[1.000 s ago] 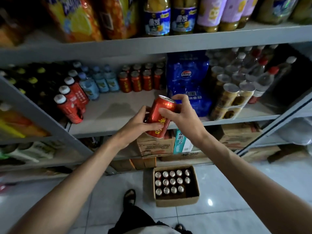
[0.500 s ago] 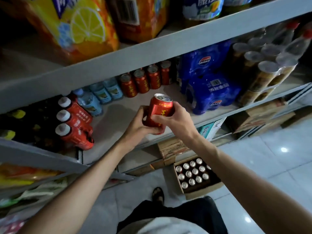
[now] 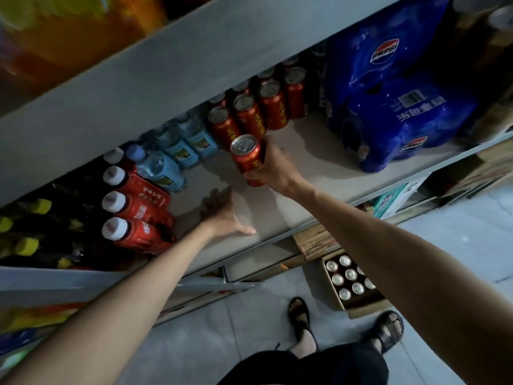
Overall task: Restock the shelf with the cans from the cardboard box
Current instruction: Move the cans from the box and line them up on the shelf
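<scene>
My right hand (image 3: 273, 168) grips a red can (image 3: 248, 157) and holds it upright over the grey shelf board (image 3: 305, 162), just in front of the row of red cans (image 3: 259, 107) standing at the back. My left hand (image 3: 222, 215) rests flat and empty on the shelf board near its front edge, fingers spread. Down on the floor, the cardboard box (image 3: 358, 307) sits open with several silver-topped cans (image 3: 348, 279) inside, partly hidden by my right forearm.
Pale blue bottles (image 3: 177, 151) and red bottles with white caps (image 3: 133, 207) stand left of the can row. Blue Pepsi packs (image 3: 394, 101) fill the shelf's right side. The upper shelf board (image 3: 166, 73) overhangs. My sandalled feet (image 3: 299, 318) stand on the tiled floor beside the box.
My left hand has let go of the can and dropped flat onto the shelf. My right hand alone has carried the can forward toward the row at the back. The view has moved closer.
</scene>
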The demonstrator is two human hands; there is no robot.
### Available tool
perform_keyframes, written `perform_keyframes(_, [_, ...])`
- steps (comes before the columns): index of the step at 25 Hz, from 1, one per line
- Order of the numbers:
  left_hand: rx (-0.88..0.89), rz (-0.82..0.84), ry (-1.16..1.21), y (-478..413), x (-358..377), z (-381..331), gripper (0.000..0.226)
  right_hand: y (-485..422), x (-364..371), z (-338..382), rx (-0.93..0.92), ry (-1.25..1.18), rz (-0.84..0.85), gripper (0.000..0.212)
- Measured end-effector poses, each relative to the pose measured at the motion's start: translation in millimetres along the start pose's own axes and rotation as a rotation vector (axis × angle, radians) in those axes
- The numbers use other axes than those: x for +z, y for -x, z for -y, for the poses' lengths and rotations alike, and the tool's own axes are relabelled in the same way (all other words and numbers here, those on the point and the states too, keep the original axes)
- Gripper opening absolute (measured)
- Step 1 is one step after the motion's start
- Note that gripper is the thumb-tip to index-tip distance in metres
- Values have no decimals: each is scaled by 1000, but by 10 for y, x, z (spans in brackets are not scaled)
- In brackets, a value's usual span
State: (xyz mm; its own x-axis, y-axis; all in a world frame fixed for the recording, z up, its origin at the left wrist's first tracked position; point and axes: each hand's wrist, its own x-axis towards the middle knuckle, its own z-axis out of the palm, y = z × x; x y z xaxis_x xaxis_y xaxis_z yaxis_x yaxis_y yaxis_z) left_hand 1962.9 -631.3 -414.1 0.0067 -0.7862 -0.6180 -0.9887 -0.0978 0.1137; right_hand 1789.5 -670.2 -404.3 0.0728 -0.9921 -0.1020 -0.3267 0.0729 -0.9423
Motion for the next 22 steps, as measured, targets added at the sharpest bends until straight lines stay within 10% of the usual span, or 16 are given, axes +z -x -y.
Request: perform_keyframes(22, [40, -66, -200, -196, 51, 23, 139, -538, 547, -274, -134, 133, -151, 67])
